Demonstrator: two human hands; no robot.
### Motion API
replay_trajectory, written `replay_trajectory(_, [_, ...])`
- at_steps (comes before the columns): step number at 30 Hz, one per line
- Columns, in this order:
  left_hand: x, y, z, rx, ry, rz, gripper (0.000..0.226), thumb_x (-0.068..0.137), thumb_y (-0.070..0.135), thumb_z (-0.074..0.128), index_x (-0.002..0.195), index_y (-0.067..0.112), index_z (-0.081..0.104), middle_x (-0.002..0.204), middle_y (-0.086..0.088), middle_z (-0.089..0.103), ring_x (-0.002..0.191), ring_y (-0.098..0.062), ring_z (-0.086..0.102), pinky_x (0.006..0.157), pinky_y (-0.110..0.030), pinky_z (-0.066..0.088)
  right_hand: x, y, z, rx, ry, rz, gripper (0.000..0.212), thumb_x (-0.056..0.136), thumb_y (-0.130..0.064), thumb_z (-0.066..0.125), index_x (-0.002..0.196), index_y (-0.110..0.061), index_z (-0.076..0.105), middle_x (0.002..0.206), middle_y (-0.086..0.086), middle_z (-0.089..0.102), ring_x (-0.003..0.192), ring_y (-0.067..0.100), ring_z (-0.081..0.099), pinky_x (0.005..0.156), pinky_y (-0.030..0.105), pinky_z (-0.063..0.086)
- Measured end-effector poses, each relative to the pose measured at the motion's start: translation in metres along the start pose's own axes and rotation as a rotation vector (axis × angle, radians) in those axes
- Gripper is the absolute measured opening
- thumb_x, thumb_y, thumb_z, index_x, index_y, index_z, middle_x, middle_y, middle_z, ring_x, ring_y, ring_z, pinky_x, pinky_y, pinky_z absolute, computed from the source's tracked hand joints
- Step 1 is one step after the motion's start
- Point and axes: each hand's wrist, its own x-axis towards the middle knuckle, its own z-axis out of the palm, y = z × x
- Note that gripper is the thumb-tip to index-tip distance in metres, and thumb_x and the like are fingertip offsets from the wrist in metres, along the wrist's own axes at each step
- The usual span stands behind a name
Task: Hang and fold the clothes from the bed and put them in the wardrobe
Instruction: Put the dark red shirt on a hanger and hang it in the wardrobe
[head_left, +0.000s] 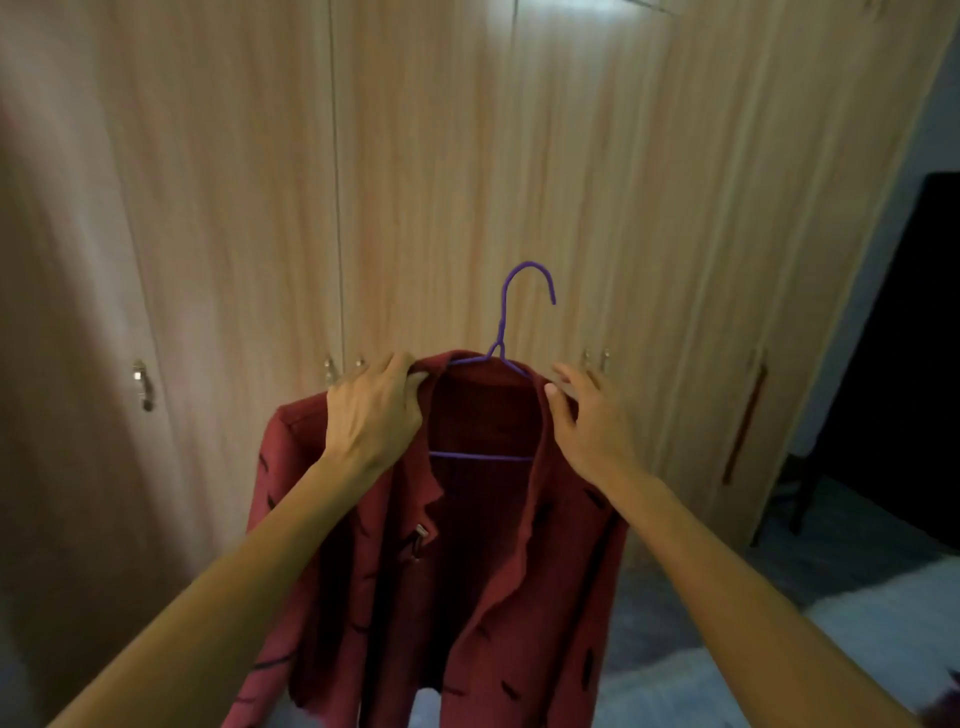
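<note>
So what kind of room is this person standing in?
Probably a bedroom or dressing area in a home. Tall wooden wardrobe doors fill the view, and a red shirt is held up on a purple hanger in front of them.

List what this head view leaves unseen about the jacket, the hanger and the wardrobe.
Wardrobe interior, head view: the closed doors hide it.
Hanger shoulders: under the jacket; only the hook, neck and bottom bar show.
Jacket hem: cut off by the bottom edge.
Left hand fingertips: curled behind the collar.
Right hand grip: a pinch or a mere touch, too blurred to tell.
</note>
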Motion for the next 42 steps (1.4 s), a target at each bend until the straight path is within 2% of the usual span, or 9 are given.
replay_trajectory(5, [0.0, -0.071, 0.001, 0.112, 0.024, -0.045, 0.028, 0.088, 0.031, 0.041, 0.088, 0.011, 0.062, 0.075, -0.007, 0.064, 0.064, -0.035, 0.062, 0.053, -0.035, 0.044, 0.029, -0.013, 0.077, 0.12, -0.081, 0.011, 0.034, 0.098, -0.035, 0.042, 0.12, -0.017, 0.06, 0.117, 0.0, 0.064, 0.104, 0.018, 0.062, 0.087, 0.032, 0.049])
replay_trajectory(10, [0.009, -0.123, 0.02, 0.206, 0.031, -0.099, 0.031, 0.089, 0.031, 0.04, 0.088, 0.009, 0.062, 0.077, -0.008, 0.065, 0.065, -0.035, 0.062, 0.055, -0.036, 0.043, 0.068, -0.011, 0.161, 0.157, -0.166, -0.025, 0.031, 0.1, -0.031, 0.04, 0.114, -0.015, 0.062, 0.11, 0.004, 0.065, 0.096, 0.022, 0.063, 0.075, 0.027, 0.043])
replay_trajectory(16, [0.025, -0.171, 0.052, 0.364, 0.051, -0.154, 0.019, 0.087, 0.024, 0.052, 0.085, 0.009, 0.063, 0.075, -0.006, 0.066, 0.059, -0.032, 0.061, 0.053, -0.028, 0.033, 0.122, -0.006, 0.257, 0.251, -0.264, -0.046, 0.032, 0.1, -0.032, 0.04, 0.099, -0.012, 0.064, 0.086, -0.002, 0.061, 0.078, 0.016, 0.058, 0.061, 0.022, 0.035])
replay_trajectory(20, [0.025, -0.2, 0.072, 0.429, 0.048, -0.215, 0.027, 0.088, 0.029, 0.044, 0.085, 0.01, 0.063, 0.074, -0.005, 0.065, 0.059, -0.03, 0.061, 0.051, -0.031, 0.041, 0.149, 0.006, 0.312, 0.297, -0.351, -0.037, 0.028, 0.099, -0.03, 0.042, 0.091, -0.015, 0.064, 0.073, -0.014, 0.05, 0.066, 0.004, 0.048, 0.056, 0.017, 0.03])
replay_trajectory(23, [0.019, -0.215, 0.09, 0.457, 0.015, -0.253, 0.027, 0.091, 0.028, 0.044, 0.087, 0.01, 0.063, 0.075, -0.005, 0.064, 0.06, -0.029, 0.06, 0.052, -0.035, 0.045, 0.159, 0.021, 0.346, 0.208, -0.421, -0.034, 0.032, 0.098, -0.029, 0.042, 0.067, -0.027, 0.049, 0.062, -0.014, 0.041, 0.058, 0.007, 0.041, 0.05, 0.019, 0.025])
replay_trajectory(25, [0.015, -0.223, 0.106, 0.498, 0.0, -0.259, 0.025, 0.092, 0.028, 0.046, 0.087, 0.01, 0.063, 0.074, -0.005, 0.063, 0.059, -0.028, 0.06, 0.051, -0.036, 0.046, 0.165, 0.03, 0.369, 0.146, -0.476, -0.025, 0.037, 0.097, -0.029, 0.042, 0.061, -0.03, 0.038, 0.062, -0.01, 0.043, 0.06, 0.014, 0.043, 0.049, 0.022, 0.025])
replay_trajectory(31, [0.015, -0.248, 0.149, 0.548, -0.071, -0.289, 0.025, 0.092, 0.026, 0.047, 0.086, 0.009, 0.065, 0.072, -0.005, 0.064, 0.058, -0.027, 0.06, 0.051, -0.034, 0.043, 0.178, 0.039, 0.433, 0.056, -0.604, -0.073, 0.023, 0.094, -0.025, 0.044, 0.075, -0.02, 0.056, 0.072, -0.002, 0.056, 0.068, 0.02, 0.054, 0.056, 0.028, 0.039])
replay_trajectory(35, [0.016, -0.277, 0.165, 0.577, -0.09, -0.335, 0.025, 0.092, 0.026, 0.048, 0.086, 0.008, 0.065, 0.072, -0.006, 0.064, 0.057, -0.028, 0.06, 0.052, -0.033, 0.042, 0.194, 0.039, 0.482, 0.036, -0.659, -0.054, 0.024, 0.093, -0.03, 0.045, 0.097, -0.018, 0.066, 0.089, 0.001, 0.065, 0.08, 0.021, 0.059, 0.068, 0.031, 0.048])
replay_trajectory(42, [0.013, -0.326, 0.201, 0.586, -0.102, -0.37, 0.026, 0.095, 0.024, 0.048, 0.086, 0.006, 0.065, 0.072, -0.009, 0.064, 0.058, -0.032, 0.06, 0.056, -0.037, 0.045, 0.221, 0.041, 0.569, -0.066, -0.678, 0.026, 0.03, 0.094, -0.034, 0.043, 0.093, -0.016, 0.067, 0.086, 0.004, 0.066, 0.073, 0.021, 0.055, 0.063, 0.029, 0.042])
